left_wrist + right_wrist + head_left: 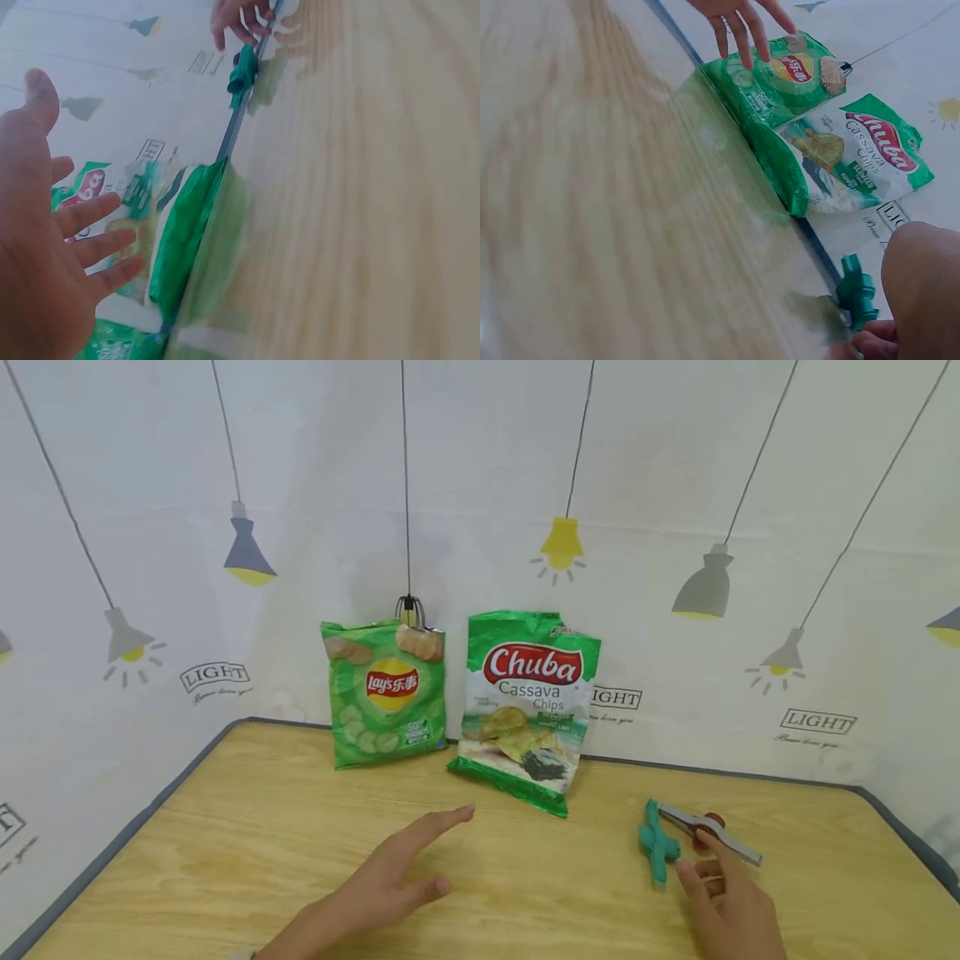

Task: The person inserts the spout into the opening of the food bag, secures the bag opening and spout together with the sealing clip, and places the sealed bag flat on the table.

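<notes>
My left hand (390, 872) hovers over the table, fingers extended and thumb apart, holding nothing. Its nearest thing is a green and white Chuba cassava chips bag (525, 710), which leans upright against the wall. To the left of that bag stands a green Lay's chips bag (386, 693). At the right, my right hand (731, 902) is beside a teal clip (657, 843) and a grey clip (738, 843) with a dark red part. The index fingertip overlaps the grey clip; whether it touches is unclear. The left wrist view shows the right hand's fingers (244, 30) spread loosely.
The pale wooden table (247, 860) has a dark edge along its back and sides. Behind it hangs a white wall cloth (480, 468) printed with lamps and the word LIGHT. Both bags stand near the table's back edge.
</notes>
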A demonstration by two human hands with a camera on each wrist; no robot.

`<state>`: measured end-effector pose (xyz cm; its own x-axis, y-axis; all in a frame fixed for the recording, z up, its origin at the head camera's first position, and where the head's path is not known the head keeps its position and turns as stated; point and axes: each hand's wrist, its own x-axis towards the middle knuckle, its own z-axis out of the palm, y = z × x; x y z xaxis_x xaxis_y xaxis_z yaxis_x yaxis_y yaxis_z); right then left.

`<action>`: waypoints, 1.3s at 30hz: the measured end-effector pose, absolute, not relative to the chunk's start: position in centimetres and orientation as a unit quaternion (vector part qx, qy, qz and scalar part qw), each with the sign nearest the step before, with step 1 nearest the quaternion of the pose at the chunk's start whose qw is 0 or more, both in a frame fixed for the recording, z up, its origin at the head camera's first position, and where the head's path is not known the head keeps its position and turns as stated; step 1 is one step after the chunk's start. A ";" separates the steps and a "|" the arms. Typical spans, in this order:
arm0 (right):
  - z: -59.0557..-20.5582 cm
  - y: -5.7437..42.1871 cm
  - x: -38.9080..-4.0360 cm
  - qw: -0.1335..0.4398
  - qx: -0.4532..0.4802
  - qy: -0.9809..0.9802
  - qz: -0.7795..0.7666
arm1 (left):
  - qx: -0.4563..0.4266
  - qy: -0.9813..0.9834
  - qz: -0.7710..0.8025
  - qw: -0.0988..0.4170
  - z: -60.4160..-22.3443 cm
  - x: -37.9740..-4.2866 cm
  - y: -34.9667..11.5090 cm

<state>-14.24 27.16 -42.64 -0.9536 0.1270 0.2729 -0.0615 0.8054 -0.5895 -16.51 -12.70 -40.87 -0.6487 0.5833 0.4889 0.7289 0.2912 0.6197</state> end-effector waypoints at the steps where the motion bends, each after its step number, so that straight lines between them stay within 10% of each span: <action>1: -42.8 27.0 -14.2 0.149 -0.021 -0.940 0.307 | -0.411 -0.793 -0.441 0.082 -41.0 -16.5 -12.4; 15: -43.0 26.4 -14.6 0.048 -0.120 -0.913 0.387 | -0.314 -0.679 -0.651 -0.124 -43.1 -18.9 -12.1; 39: -42.8 27.1 -15.9 -0.017 -0.155 -0.842 0.517 | -0.322 -0.660 -0.666 -0.132 -43.5 -19.0 -11.8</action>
